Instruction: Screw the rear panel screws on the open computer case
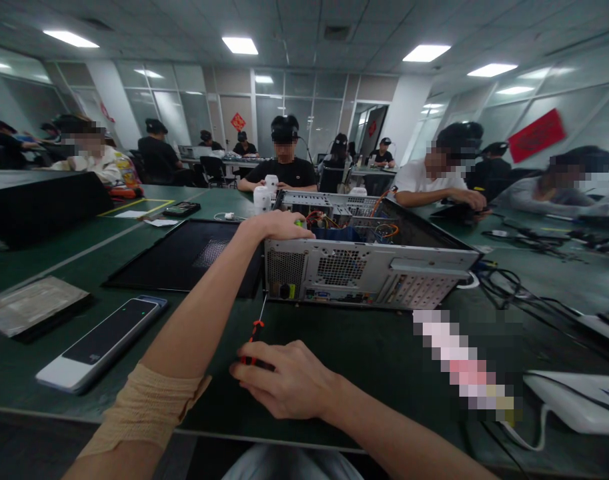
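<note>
An opened desktop computer case (367,270) lies on its side, its metal rear panel facing me and wires and boards showing inside. Over the top left of its rear edge, my left hand (283,227) grips the case, its fingertips partly hidden. Closer to me, my right hand (291,379) is closed around the handle of a red-and-black screwdriver (257,330). The thin shaft points away from me, with its tip at the lower left corner of the rear panel; whether it sits in a screw I cannot tell. A black side panel (184,257) lies flat left of the case.
On the left are a white device with green lights (104,343), a flat metallic piece (37,303) and another black case (44,207). Black cables (509,293) and a white box (579,400) lie right. Several people sit around the green table (364,360).
</note>
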A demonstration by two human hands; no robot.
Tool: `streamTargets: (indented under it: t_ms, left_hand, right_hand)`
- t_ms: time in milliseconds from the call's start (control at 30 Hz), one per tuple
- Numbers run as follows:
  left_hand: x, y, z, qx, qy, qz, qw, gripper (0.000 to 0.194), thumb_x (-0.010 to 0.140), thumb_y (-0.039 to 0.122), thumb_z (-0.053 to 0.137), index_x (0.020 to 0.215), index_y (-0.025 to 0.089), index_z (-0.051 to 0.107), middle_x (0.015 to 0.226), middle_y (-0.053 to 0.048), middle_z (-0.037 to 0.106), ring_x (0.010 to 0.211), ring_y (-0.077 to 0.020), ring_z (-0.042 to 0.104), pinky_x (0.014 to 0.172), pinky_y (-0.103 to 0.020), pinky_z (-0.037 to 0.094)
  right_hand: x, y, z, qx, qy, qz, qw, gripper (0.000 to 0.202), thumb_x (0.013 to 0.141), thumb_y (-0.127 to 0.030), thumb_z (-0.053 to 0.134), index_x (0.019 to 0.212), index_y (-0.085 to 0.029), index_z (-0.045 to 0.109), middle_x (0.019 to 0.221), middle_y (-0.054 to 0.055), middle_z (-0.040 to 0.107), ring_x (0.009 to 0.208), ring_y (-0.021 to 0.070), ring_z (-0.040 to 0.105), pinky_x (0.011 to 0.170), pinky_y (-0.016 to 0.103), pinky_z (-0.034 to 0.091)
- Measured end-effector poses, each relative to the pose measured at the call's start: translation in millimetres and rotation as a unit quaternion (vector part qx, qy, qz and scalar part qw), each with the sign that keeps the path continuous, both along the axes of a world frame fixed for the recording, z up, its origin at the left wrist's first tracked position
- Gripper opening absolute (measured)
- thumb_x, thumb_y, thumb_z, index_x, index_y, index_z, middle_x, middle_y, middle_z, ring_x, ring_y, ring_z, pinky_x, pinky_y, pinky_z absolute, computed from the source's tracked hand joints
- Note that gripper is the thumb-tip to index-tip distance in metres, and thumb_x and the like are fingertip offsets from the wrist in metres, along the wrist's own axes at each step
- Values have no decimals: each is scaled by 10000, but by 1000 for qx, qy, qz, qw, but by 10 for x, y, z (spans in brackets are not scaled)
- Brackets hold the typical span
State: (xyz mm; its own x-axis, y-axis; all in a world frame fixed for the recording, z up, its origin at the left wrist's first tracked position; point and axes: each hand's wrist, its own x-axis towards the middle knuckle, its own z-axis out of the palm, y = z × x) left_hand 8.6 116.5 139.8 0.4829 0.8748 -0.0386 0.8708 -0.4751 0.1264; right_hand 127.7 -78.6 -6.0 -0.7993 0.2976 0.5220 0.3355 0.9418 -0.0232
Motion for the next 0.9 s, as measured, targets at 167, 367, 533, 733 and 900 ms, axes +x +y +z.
streamTargets:
  t_ms: [167,367,533,733,900]
  left_hand:
    - [8,-26,5,0,-3,0,1000,899,789,798,402,1497,244,404,1536,-88,428,1291,-350,483,1046,-432,372]
    - [8,-13,5,0,-1,4,1000,911,779,813,400,1499,256,398,1530,-83,438,1288,-354,485,1036,-431,385]
    - [11,4,-6,-1,-5,4,1000,891,786,782,427,1495,244,411,1522,-92,447,1294,-373,475,1048,-454,370]
    - [11,-4,-5,5,-6,1,1000,896,777,777,432,1491,236,419,1517,-104,452,1278,-355,495,1038,-445,388]
    - [13,-17,6,-1,-2,7,1000,879,780,783,420,1502,281,398,1507,-68,471,1289,-361,480,1049,-458,374]
  right_hand:
    - [-39,28,-45,-3,43,20,999,235,895,-206,510,1117,-153,564,1068,35,698,715,109,668,548,231,498]
    - [-15,61,-136,40,105,-1,994,151,763,-206,536,905,-188,583,1034,47,675,604,86,590,463,195,405]
    - [47,33,-82,34,153,-46,987,331,732,-237,551,1058,-193,590,1004,48,635,544,68,526,437,189,361]
    - [60,63,-92,14,117,-18,993,243,749,-277,571,974,-188,586,963,33,662,719,119,639,464,197,404]
    - [26,76,-106,34,102,12,994,204,780,-213,556,969,-174,620,1000,33,702,698,111,665,541,212,498]
